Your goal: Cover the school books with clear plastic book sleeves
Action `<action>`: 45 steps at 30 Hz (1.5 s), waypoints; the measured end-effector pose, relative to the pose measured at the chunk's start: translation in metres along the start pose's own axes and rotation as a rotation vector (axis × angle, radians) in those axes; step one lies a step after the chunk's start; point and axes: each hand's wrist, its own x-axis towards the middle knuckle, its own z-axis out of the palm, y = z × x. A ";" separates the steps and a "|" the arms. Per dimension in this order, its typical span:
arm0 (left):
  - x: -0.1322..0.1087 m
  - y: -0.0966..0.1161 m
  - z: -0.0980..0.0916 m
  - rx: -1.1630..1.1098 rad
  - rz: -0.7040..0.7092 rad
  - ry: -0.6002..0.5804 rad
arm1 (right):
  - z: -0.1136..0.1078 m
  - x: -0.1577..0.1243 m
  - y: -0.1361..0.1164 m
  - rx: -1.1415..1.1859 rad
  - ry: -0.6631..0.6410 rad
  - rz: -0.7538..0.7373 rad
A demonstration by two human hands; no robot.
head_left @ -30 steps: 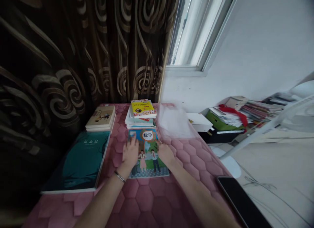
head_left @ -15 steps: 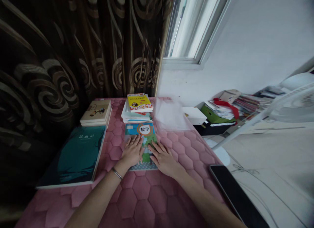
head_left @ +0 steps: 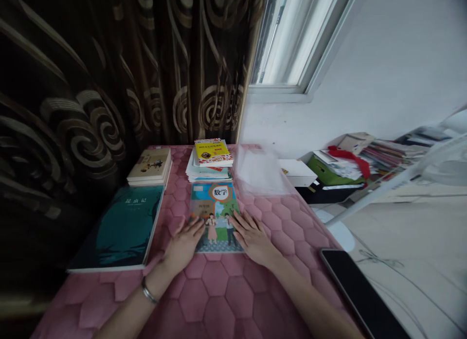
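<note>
Blue textbook (head_left: 218, 213), centre of frame, its side margins under the fingers of 2 flat, spread hands; left hand (head_left: 183, 244) and right hand (head_left: 256, 239) grip nothing. Uneven pressure could skew it; a forward push could jar the book stack (head_left: 210, 160), upper centre.

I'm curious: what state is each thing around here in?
Math book: closed, flat
Left hand: open, at the book's left edge
Right hand: open, partly over the book
Teal book: closed, flat
Yellow book: closed, atop a stack
Tan books: closed, stacked
Black device: screen dark
Curtain: hanging
</note>
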 end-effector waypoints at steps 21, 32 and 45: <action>-0.013 0.020 0.004 -0.325 0.061 0.073 | -0.005 -0.016 -0.069 0.300 0.141 -0.068; -0.022 0.002 -0.005 -0.292 0.056 0.056 | -0.003 -0.025 -0.041 0.322 0.210 -0.057; -0.044 -0.025 -0.003 -0.235 0.049 0.087 | 0.001 -0.046 0.015 0.360 0.330 -0.166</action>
